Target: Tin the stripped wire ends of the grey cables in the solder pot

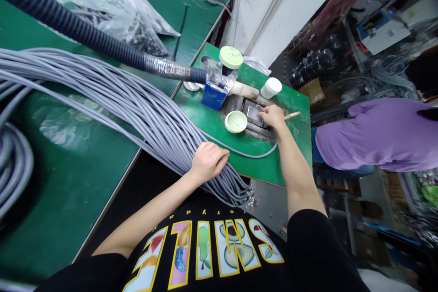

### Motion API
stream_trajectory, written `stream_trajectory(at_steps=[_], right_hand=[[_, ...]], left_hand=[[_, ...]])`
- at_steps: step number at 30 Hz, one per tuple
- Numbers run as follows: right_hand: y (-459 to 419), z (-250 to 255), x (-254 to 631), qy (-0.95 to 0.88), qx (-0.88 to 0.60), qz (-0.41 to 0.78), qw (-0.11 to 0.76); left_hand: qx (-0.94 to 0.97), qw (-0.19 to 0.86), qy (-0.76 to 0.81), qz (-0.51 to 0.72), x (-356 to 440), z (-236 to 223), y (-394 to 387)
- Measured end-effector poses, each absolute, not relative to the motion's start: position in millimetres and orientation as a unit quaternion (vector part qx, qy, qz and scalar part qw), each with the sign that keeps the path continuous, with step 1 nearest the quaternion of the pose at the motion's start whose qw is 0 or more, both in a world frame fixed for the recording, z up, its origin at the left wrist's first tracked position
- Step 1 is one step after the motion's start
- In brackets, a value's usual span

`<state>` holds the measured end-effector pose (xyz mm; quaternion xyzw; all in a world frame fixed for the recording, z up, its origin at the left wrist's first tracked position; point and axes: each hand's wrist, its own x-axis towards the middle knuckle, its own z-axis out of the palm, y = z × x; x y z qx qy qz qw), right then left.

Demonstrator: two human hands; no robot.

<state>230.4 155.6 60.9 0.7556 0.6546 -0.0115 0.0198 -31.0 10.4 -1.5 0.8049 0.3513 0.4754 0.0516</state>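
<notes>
Cable bundle: one thick bundle of grey round cables [160, 114], too many to count, running across two green tabletops [85, 182] to beneath the left hand.
Left hand [208, 162]: fingers curled, thumb close to them, on the bundle; whether it grips any cable, I cannot tell.
Blue box [214, 96]: one, beside the dark corrugated hose [102, 45].
Pale-green round containers: two, one open [236, 122], one green-topped [231, 57].
Metal block [253, 114]: one, rectangular, under the right fingertips.
White tub [271, 87]: one.
Right hand [273, 116]: nearly closed, pinching the thin end of one looping grey cable [255, 156].
</notes>
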Motion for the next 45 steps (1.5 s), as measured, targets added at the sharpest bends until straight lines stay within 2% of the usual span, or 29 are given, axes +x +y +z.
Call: stream_trajectory(at_steps=[5, 12, 25, 31, 38, 45], right_hand=[[140, 81, 223, 0.69, 0.723, -0.001, -0.031], [112, 98, 188, 0.803, 0.587, -0.048, -0.086], [108, 84, 141, 0.844, 0.529, 0.026, 0.081], [107, 84, 140, 0.84, 0.535, 0.038, 0.087], [110, 103, 179, 0.782, 0.621, 0.047, 0.006], [132, 82, 213, 0.69, 0.722, 0.04, 0.037]], left_hand=[[0.804, 0.052, 0.352, 0.476, -30, -2, 10], [0.808, 0.05, 0.351, 0.471, -30, -2, 10], [0.808, 0.058, 0.356, 0.466, -30, -3, 10], [0.809, 0.055, 0.354, 0.467, -30, -3, 10], [0.81, 0.051, 0.351, 0.468, -31, -3, 10], [0.808, 0.059, 0.35, 0.471, -31, -3, 11]])
